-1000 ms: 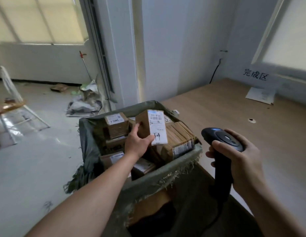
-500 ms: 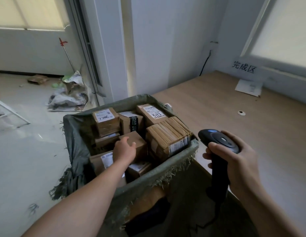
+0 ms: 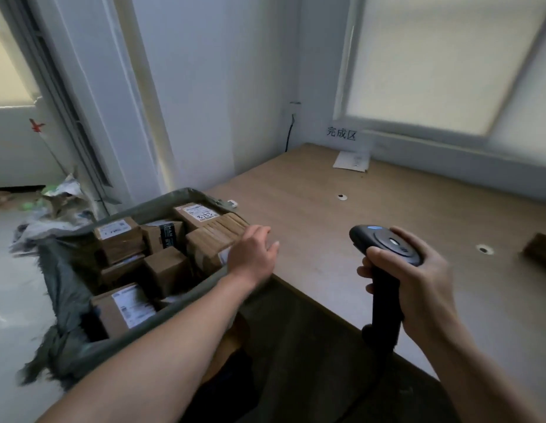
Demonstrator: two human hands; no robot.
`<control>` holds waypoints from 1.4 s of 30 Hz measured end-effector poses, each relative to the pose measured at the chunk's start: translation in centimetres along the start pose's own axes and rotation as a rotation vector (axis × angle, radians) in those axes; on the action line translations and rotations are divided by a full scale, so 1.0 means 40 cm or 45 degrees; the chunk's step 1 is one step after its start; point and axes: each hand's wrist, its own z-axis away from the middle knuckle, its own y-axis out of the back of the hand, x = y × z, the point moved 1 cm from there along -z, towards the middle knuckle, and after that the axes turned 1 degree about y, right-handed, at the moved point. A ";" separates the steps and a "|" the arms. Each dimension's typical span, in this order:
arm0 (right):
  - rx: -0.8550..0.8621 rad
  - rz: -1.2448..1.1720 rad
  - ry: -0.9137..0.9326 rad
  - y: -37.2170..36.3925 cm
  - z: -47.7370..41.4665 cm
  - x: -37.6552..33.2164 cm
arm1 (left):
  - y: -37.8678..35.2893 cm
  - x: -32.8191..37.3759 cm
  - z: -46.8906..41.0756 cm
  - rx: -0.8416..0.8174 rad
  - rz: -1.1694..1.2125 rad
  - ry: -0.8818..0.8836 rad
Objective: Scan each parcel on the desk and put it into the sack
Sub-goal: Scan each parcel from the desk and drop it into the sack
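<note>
Sack [image 3: 67,288]: coarse woven cloth, grey-green, matt, frayed threads along its edge below the left forearm. Parcels [image 3: 119,239] inside it, left of the left hand [image 3: 253,254]: brown cardboard, matt, with white paper labels; one carries black tape, faintly glossy. Scanner [image 3: 384,248] in the right hand [image 3: 418,285]: black plastic, smooth, slight sheen on its head. Desk [image 3: 311,209] under both hands: light wood-look top, smooth, matt. Paper sheet [image 3: 351,161] far beyond the right hand: white, flat.
</note>
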 end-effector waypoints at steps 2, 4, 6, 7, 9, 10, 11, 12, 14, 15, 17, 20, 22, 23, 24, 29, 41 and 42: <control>0.070 -0.006 0.028 0.121 0.047 -0.031 | -0.040 0.135 0.051 -0.049 -0.004 -0.138; 0.143 0.009 0.056 0.246 0.099 -0.064 | -0.084 0.272 0.107 -0.084 -0.002 -0.272; 0.236 0.022 0.102 0.375 0.150 -0.097 | -0.130 0.409 0.165 -0.107 0.021 -0.397; 0.294 0.034 0.121 0.438 0.176 -0.113 | -0.154 0.477 0.194 -0.118 0.035 -0.453; 0.397 0.055 0.137 0.558 0.227 -0.139 | -0.205 0.602 0.252 -0.141 0.064 -0.548; 0.452 0.063 0.145 0.616 0.255 -0.152 | -0.232 0.664 0.281 -0.160 0.079 -0.592; 0.503 0.069 0.152 0.667 0.281 -0.164 | -0.257 0.717 0.306 -0.183 0.091 -0.629; 0.553 0.075 0.162 0.716 0.306 -0.175 | -0.281 0.767 0.330 -0.205 0.104 -0.666; 0.648 0.106 0.202 0.809 0.360 -0.198 | -0.327 0.871 0.378 -0.246 0.126 -0.741; 0.697 0.112 0.223 0.850 0.388 -0.207 | -0.348 0.921 0.403 -0.268 0.133 -0.779; 0.806 0.115 0.251 0.928 0.444 -0.221 | -0.391 1.016 0.453 -0.315 0.154 -0.859; 0.960 0.104 0.258 1.034 0.520 -0.231 | -0.454 1.140 0.530 -0.395 0.195 -0.976; 1.042 0.084 0.273 1.096 0.565 -0.234 | -0.496 1.209 0.579 -0.454 0.235 -1.053; 1.084 0.076 0.275 1.127 0.584 -0.235 | -0.517 1.242 0.602 -0.484 0.261 -1.090; 1.121 0.082 0.278 1.159 0.600 -0.235 | -0.540 1.275 0.624 -0.512 0.288 -1.125; 1.319 0.144 0.285 1.300 0.643 -0.219 | -0.652 1.428 0.710 -0.649 0.348 -1.266; 1.645 0.185 0.226 1.562 0.516 -0.170 | -1.029 1.800 0.805 -1.081 0.279 -1.483; 1.664 0.183 0.207 1.584 0.503 -0.158 | -1.068 1.823 0.815 -1.112 0.251 -1.497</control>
